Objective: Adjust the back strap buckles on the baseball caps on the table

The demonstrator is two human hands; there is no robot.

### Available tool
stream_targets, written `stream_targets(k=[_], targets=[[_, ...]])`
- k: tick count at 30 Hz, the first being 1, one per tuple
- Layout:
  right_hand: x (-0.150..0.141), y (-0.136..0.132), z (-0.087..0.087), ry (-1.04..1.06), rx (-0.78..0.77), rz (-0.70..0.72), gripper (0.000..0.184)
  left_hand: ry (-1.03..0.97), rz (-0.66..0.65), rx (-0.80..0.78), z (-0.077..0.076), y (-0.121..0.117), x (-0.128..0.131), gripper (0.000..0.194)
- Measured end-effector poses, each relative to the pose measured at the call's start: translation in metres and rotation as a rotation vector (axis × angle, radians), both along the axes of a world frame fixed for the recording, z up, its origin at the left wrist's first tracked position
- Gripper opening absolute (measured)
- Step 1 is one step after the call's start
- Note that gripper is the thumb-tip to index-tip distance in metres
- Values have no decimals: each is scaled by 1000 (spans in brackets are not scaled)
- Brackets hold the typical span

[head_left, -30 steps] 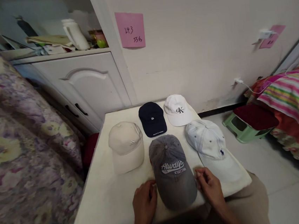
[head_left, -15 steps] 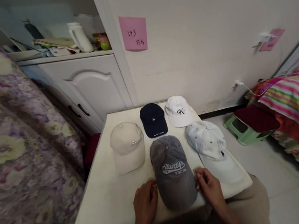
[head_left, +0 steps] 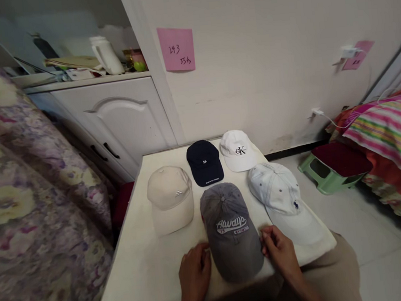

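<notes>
A grey baseball cap (head_left: 236, 256) with "Always" lettering lies at the table's near side, brim towards me. My left hand (head_left: 195, 270) is at the brim's left edge, fingers curled and fingertips against it. On the opposite edge, my right hand (head_left: 278, 246) has its thumb and fingers pinched together at the brim. To the left sits a beige cap (head_left: 171, 196). A pale blue denim cap (head_left: 279, 192) rests right of the grey one. Behind are a navy cap (head_left: 204, 162) and a white cap (head_left: 237, 149) with black letters.
The cream-covered table (head_left: 137, 265) stands against a wall. A floral curtain (head_left: 32, 209) hangs at left, before a white cabinet (head_left: 127, 124) holding a white jug (head_left: 108, 55). At right are a green stool (head_left: 327, 176) and a bed with striped bedding (head_left: 390, 127).
The view has shifted slightly. The caps keep their places on the table, and both hands stay beside the grey cap's brim.
</notes>
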State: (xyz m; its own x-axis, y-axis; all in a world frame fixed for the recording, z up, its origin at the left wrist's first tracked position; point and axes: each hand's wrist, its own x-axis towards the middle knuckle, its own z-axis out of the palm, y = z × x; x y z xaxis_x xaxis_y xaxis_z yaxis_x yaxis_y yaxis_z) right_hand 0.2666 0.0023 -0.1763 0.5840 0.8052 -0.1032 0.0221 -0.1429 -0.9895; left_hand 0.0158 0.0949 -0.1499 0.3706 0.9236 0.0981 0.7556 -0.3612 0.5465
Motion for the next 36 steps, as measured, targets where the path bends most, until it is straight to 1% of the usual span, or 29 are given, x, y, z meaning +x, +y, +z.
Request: stream_targets(k=[7,11,17,22,28,32,36], targets=[[0,1,0,-6,2,-6,38,-28,30,-15,0,-1,-2,24],[0,0,1,-24,-10,1,38,-51,16,-18,-2,0,-3,22],[1,-1,-2,-25,-17,12,41,-40,4,6,-1,-2,-3,21],[0,-1,2,-56,-39,12,39,-45,-1,7,-2,-2,-3,22],[-1,-1,3,-70,-32,10,37,-32,-8,-3,-5,0,-4,22],[-1,-1,2,-68,-44,13,37,-42,-15,0,-5,0,-4,24],[-1,-1,4,-54,-24,5,39,-40,-10,4,-4,0,-3,25]])
